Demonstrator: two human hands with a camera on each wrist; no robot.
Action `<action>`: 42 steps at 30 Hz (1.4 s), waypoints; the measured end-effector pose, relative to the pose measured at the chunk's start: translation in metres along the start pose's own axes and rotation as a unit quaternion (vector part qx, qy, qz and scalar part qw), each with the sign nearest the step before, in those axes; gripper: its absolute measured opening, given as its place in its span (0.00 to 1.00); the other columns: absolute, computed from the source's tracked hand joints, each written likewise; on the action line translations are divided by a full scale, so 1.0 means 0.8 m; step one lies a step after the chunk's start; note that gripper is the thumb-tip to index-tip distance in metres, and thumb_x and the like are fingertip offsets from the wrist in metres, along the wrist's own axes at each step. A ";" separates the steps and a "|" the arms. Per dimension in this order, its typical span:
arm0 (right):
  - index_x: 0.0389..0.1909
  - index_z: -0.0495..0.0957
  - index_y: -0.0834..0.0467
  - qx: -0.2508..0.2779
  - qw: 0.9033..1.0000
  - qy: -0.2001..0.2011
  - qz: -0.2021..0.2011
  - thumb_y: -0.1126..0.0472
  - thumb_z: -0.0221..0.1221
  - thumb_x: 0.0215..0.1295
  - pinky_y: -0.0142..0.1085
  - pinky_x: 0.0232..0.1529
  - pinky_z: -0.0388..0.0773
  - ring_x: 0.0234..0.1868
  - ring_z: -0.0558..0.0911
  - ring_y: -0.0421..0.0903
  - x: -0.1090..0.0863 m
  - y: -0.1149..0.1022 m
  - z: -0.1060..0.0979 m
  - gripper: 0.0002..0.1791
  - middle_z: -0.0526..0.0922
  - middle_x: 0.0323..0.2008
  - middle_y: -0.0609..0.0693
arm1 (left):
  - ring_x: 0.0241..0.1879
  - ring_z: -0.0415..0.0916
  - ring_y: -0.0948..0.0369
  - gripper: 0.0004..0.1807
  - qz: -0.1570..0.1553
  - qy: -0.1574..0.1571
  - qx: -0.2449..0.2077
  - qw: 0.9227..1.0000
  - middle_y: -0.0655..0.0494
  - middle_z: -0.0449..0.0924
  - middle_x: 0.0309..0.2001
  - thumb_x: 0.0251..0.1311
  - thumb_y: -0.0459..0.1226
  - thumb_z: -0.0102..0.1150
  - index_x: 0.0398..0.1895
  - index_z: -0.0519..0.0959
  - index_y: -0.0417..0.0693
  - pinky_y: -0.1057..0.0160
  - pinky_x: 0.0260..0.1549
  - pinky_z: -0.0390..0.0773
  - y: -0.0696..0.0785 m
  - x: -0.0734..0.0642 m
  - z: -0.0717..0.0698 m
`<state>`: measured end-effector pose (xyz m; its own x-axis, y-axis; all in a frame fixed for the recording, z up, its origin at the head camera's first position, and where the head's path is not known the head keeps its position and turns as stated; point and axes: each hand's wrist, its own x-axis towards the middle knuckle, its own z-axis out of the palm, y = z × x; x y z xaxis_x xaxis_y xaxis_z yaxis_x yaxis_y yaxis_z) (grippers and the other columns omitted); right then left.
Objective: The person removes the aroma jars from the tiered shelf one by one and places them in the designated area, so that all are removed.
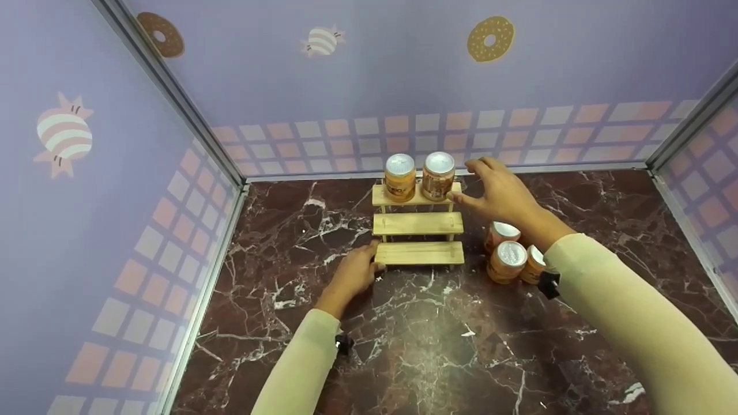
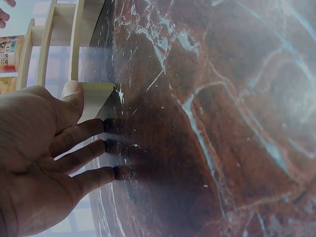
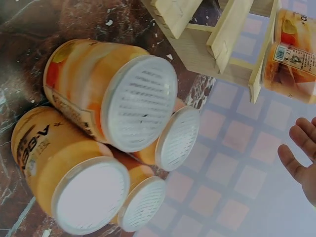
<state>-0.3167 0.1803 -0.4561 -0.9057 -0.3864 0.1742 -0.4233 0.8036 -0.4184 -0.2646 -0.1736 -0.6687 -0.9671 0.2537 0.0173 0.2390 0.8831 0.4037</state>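
A small three-step wooden stand (image 1: 418, 223) holds two orange-labelled jars with white lids, the left jar (image 1: 400, 178) and the right jar (image 1: 438, 177), on its top step. My left hand (image 1: 353, 272) is at the left end of the bottom step, pinching its corner with the thumb in front; in the left wrist view other fingers (image 2: 81, 157) reach down to the tabletop. Just right of the right jar, my right hand (image 1: 504, 193) is spread with thumb and fingers apart. The right wrist view shows a gap between that hand (image 3: 303, 153) and the jar (image 3: 291, 71).
Several similar jars (image 3: 111, 94) stand grouped on the dark marbled tabletop (image 1: 438, 340), right of the stand and beneath my right forearm. Behind is a lilac wall (image 1: 398, 69) with checks and sweets printed on it; another wall (image 1: 115, 190) closes the left side.
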 end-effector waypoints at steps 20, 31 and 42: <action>0.81 0.65 0.65 0.018 0.999 -0.018 0.022 0.40 0.72 0.70 0.70 0.74 0.74 0.72 0.76 0.71 0.032 -0.010 0.013 0.50 0.73 0.72 0.69 | 0.67 0.83 0.40 0.36 -0.001 0.000 -0.008 1.000 0.42 0.85 0.68 0.78 0.46 0.65 0.84 0.68 0.47 0.41 0.71 0.81 0.006 -0.002 0.004; 0.80 0.66 0.66 0.046 0.998 -0.016 0.034 0.47 0.71 0.73 0.67 0.78 0.71 0.74 0.74 0.70 0.044 -0.020 0.018 0.44 0.74 0.72 0.68 | 0.66 0.83 0.40 0.38 -0.007 -0.007 -0.003 1.000 0.45 0.86 0.66 0.77 0.50 0.67 0.84 0.69 0.51 0.40 0.71 0.81 0.004 0.001 0.003; 0.79 0.65 0.67 0.065 0.997 -0.016 0.037 0.52 0.69 0.76 0.67 0.77 0.72 0.74 0.75 0.70 0.054 -0.024 0.024 0.40 0.74 0.71 0.68 | 0.66 0.83 0.43 0.39 -0.016 -0.010 0.004 1.000 0.46 0.86 0.66 0.76 0.51 0.67 0.85 0.68 0.49 0.42 0.70 0.82 0.000 -0.001 0.004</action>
<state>-0.3474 0.1390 -0.4576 -0.9326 -0.3436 0.1103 -0.3463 0.7657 -0.5421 -0.2633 -0.1724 -0.6715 -0.9721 0.2340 -0.0144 0.2094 0.8941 0.3958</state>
